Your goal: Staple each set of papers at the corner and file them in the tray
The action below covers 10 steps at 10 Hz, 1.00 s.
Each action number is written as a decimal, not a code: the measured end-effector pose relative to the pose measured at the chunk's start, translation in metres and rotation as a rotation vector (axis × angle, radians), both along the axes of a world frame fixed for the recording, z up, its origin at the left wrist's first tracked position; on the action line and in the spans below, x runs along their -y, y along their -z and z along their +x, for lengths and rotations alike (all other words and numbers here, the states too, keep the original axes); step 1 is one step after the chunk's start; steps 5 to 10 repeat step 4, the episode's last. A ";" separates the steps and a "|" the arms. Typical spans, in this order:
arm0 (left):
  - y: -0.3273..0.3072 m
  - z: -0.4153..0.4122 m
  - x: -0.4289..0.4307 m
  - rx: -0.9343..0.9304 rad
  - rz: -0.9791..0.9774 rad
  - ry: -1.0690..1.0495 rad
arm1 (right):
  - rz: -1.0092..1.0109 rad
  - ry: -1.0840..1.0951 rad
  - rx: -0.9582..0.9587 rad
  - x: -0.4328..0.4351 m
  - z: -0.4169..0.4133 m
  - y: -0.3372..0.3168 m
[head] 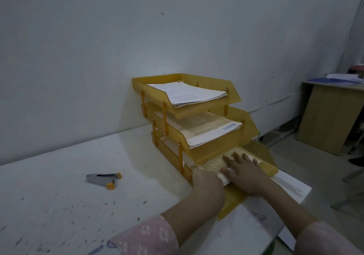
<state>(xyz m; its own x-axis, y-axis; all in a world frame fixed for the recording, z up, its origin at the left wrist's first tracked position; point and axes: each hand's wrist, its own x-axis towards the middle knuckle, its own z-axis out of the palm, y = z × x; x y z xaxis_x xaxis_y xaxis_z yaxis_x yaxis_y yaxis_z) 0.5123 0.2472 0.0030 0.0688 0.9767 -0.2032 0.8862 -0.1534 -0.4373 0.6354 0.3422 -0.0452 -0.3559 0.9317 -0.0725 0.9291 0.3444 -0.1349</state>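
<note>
My right grip (242, 172) is open, fingers flat on the paper set (213, 163) in the bottom tier of the tray (262, 152), which is translucent amber plastic in three stepped tiers. My left grip (208, 183) sits at the set's near-left corner; its fingers are hidden, so I cannot tell its state. The tray stands at the right edge of the scuffed white worktop (59, 185). The metal stapler (103, 178) lies well to the left, with open surface around it.

The three-tier translucent plastic tray (232, 91) was amber-yellow, its stacked paper sheets (189, 94) white with faint grey print, one bearing a blue logo (229, 126). The small metal stapler (103, 178) was silver with orange tips. The white tabletop (78, 156) carried dark flecks; the fabric sleeves (149, 235) were pink with white flowers.
</note>
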 end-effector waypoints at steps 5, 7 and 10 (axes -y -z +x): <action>0.008 -0.019 0.018 0.313 0.273 0.189 | 0.272 0.058 -0.450 0.016 -0.006 0.005; 0.008 -0.019 0.018 0.313 0.273 0.189 | 0.272 0.058 -0.450 0.016 -0.006 0.005; 0.008 -0.019 0.018 0.313 0.273 0.189 | 0.272 0.058 -0.450 0.016 -0.006 0.005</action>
